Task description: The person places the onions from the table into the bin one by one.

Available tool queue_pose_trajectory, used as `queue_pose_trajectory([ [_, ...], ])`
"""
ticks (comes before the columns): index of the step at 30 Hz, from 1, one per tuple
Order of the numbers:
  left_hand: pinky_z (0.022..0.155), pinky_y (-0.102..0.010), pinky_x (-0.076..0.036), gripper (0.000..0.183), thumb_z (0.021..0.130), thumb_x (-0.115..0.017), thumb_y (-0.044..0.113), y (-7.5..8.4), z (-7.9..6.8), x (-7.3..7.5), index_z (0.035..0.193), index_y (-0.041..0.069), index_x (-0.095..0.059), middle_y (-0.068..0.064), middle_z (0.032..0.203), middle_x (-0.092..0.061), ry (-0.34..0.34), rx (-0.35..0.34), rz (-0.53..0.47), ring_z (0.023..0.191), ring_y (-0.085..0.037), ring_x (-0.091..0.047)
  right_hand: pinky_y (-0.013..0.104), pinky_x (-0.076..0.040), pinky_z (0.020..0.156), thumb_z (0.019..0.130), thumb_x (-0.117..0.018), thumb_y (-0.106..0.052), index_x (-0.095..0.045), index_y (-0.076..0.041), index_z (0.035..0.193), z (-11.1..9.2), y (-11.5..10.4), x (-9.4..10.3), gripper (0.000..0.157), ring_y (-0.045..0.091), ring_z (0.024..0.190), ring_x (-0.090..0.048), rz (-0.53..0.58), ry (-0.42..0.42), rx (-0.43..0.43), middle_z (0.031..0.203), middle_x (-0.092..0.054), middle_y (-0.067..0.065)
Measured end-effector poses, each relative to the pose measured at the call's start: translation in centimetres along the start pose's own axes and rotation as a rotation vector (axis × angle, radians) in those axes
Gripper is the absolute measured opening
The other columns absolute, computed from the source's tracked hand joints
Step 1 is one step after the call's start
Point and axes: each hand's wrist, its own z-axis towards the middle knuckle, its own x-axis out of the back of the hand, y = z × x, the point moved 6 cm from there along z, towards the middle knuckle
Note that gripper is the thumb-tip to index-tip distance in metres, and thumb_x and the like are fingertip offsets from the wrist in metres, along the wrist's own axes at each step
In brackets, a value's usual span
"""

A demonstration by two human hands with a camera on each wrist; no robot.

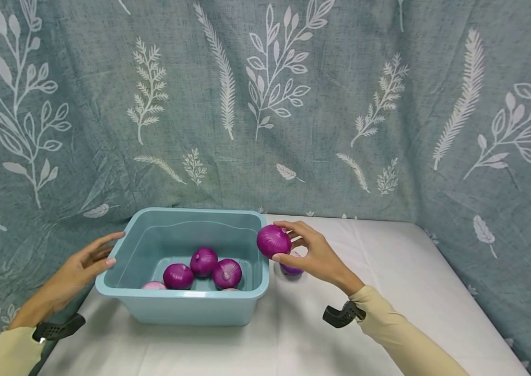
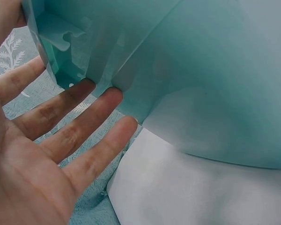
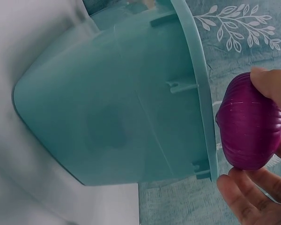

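Observation:
My right hand [image 1: 314,256] grips a red onion [image 1: 273,242] between thumb and fingers, level with the right rim of a light blue plastic bin [image 1: 190,308]. In the right wrist view the onion [image 3: 250,124] is just beyond the rim, its glossy ribbed skin showing. My left hand [image 1: 74,271] is at the bin's left side with its fingers extended; in the left wrist view the fingertips are right at the outer wall [image 2: 187,70]. Inside the bin lie several onions, among them a purple one [image 1: 204,262] and a paler one [image 1: 154,285] partly hidden by the front rim.
Another onion [image 1: 292,269] sits on the white-covered table [image 1: 387,261] right of the bin, partly behind my right hand. A grey-green leaf-patterned cloth [image 1: 256,104] hangs behind and around the table. Each wrist carries a black band [image 1: 344,313].

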Motion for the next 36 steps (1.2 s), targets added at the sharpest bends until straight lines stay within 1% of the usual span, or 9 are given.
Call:
queue_pose_trajectory([
  [4,0.092,-0.031,-0.054,0.063,0.11,-0.053,0.023,0.0,0.0,0.0,0.166,0.028,-0.024,-0.03,0.16,-0.029,0.003,0.004,0.001,0.124,0.007,-0.043,0.035,-0.057,0.091,0.083,-0.09,-0.026,-0.06,-0.02,0.144,0.3,-0.3,-0.3,0.069,0.019,0.109,-0.062,0.004,-0.01,0.029,0.131,-0.062,-0.006],
  [10,0.092,-0.033,-0.055,0.062,0.111,-0.052,0.023,-0.1,-0.1,0.0,0.166,0.027,-0.023,-0.031,0.16,-0.028,0.001,0.002,-0.001,0.124,0.008,-0.043,0.035,-0.057,0.092,0.082,-0.091,-0.026,-0.057,-0.011,0.146,0.6,-0.7,-1.1,0.074,0.02,0.11,-0.062,0.027,-0.036,0.049,0.133,-0.063,-0.005],
  [12,0.092,-0.034,-0.055,0.062,0.111,-0.052,0.023,-0.2,-0.1,0.0,0.166,0.028,-0.024,-0.031,0.161,-0.027,0.0,0.003,0.001,0.124,0.008,-0.043,0.035,-0.057,0.092,0.082,-0.091,-0.025,-0.057,-0.011,0.146,0.6,-0.9,-1.3,0.074,0.02,0.111,-0.062,0.036,-0.042,0.049,0.134,-0.063,-0.005],
  [15,0.094,-0.036,-0.055,0.062,0.111,-0.052,0.024,-0.1,0.0,0.1,0.166,0.027,-0.023,-0.03,0.161,-0.027,-0.001,0.008,0.003,0.125,0.007,-0.042,0.035,-0.057,0.094,0.082,-0.091,-0.023,-0.057,-0.011,0.146,0.8,-1.1,-1.5,0.073,0.019,0.112,-0.063,0.053,-0.049,0.053,0.134,-0.063,-0.005],
  [20,0.097,-0.044,-0.055,0.062,0.111,-0.051,0.025,-0.2,0.0,0.2,0.166,0.027,-0.022,-0.029,0.162,-0.026,0.0,0.01,0.014,0.127,0.005,-0.041,0.039,-0.056,0.096,0.084,-0.088,-0.017,-0.058,-0.012,0.144,0.9,-1.2,-1.8,0.067,0.024,0.111,-0.066,0.097,-0.067,0.094,0.136,-0.064,0.003],
  [23,0.097,-0.045,-0.054,0.062,0.111,-0.051,0.026,-0.3,0.1,0.1,0.166,0.027,-0.022,-0.03,0.162,-0.026,-0.003,0.015,0.017,0.127,0.004,-0.041,0.039,-0.056,0.095,0.086,-0.086,-0.015,-0.058,-0.012,0.144,0.7,-0.9,-1.6,0.064,0.028,0.111,-0.067,0.092,-0.06,0.117,0.136,-0.064,0.008],
  [27,0.096,-0.044,-0.054,0.062,0.111,-0.051,0.025,-0.4,0.0,0.0,0.166,0.026,-0.022,-0.03,0.162,-0.026,-0.004,0.021,0.012,0.126,0.006,-0.041,0.037,-0.057,0.093,0.087,-0.086,-0.017,-0.06,-0.011,0.142,0.3,0.5,-0.9,0.06,0.025,0.109,-0.066,0.035,-0.025,0.115,0.134,-0.065,0.007],
  [29,0.095,-0.042,-0.054,0.062,0.111,-0.051,0.025,-0.4,-0.1,0.0,0.166,0.026,-0.022,-0.03,0.162,-0.026,-0.005,0.021,0.009,0.125,0.006,-0.041,0.037,-0.057,0.092,0.088,-0.085,-0.019,-0.062,-0.012,0.141,0.2,1.7,-0.4,0.058,0.022,0.108,-0.066,-0.003,-0.012,0.095,0.133,-0.065,0.005],
  [36,0.092,-0.03,-0.054,0.062,0.111,-0.051,0.024,-0.1,0.0,0.0,0.166,0.029,-0.024,-0.03,0.161,-0.028,0.0,0.015,0.013,0.124,0.008,-0.042,0.039,-0.057,0.091,0.086,-0.087,-0.026,-0.064,-0.015,0.138,-0.7,7.9,1.1,0.057,0.021,0.112,-0.061,-0.136,0.022,-0.056,0.133,-0.065,0.0],
])
